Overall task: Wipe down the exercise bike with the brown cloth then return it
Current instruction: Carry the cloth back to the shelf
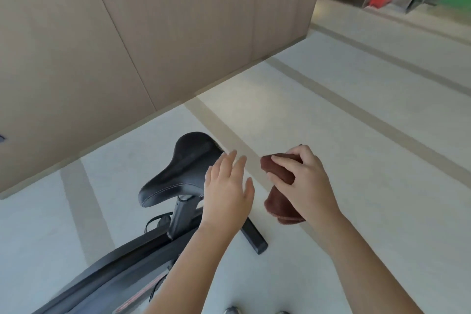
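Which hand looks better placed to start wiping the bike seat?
Probably the right hand: it already grips the bunched brown cloth, just right of the seat. The left hand is open and empty, though it hovers nearer the seat, so it would need the cloth passed over first.

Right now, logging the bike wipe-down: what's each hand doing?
Left hand: open, fingers spread, empty, in front of the black padded bike saddle.
Right hand: closed on the bunched brown fleecy cloth, held in the air.
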Demonstrator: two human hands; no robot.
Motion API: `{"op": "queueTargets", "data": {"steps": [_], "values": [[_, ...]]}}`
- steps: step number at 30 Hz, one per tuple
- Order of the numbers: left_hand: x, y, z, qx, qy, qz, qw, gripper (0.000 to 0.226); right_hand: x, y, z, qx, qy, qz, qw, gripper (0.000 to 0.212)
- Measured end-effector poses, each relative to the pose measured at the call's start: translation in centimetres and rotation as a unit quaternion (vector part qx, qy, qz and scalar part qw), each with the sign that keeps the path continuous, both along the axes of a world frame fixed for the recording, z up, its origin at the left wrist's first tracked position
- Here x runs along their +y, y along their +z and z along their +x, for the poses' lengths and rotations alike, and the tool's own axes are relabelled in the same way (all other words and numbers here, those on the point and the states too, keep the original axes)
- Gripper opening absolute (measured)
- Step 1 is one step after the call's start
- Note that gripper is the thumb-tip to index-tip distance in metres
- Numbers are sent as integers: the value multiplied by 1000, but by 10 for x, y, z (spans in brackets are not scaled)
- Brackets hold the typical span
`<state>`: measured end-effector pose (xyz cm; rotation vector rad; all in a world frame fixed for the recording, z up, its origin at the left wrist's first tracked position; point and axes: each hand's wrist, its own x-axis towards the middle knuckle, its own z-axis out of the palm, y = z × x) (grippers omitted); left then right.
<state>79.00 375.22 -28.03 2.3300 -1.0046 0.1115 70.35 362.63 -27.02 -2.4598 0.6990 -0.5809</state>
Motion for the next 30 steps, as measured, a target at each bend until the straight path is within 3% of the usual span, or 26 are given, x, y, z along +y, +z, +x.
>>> {"op": "queueTargets", "data": {"steps": [8,16,23,30], "values": [[-108,19,-33,-17,-160,-10,987,40,-78,6,-62,-28,-151,-6,988,29],[-277,22,-115,-64,-311,12,948,42,-216,4,-170,-39,-295,-17,955,29],[-419,29,-195,-32,-385,44,921,44,-332,21,-255,-59,-354,-21,933,30],[-531,16,-245,-11,-457,80,886,45,-412,9,-319,-73,-453,-11,888,31]]}}
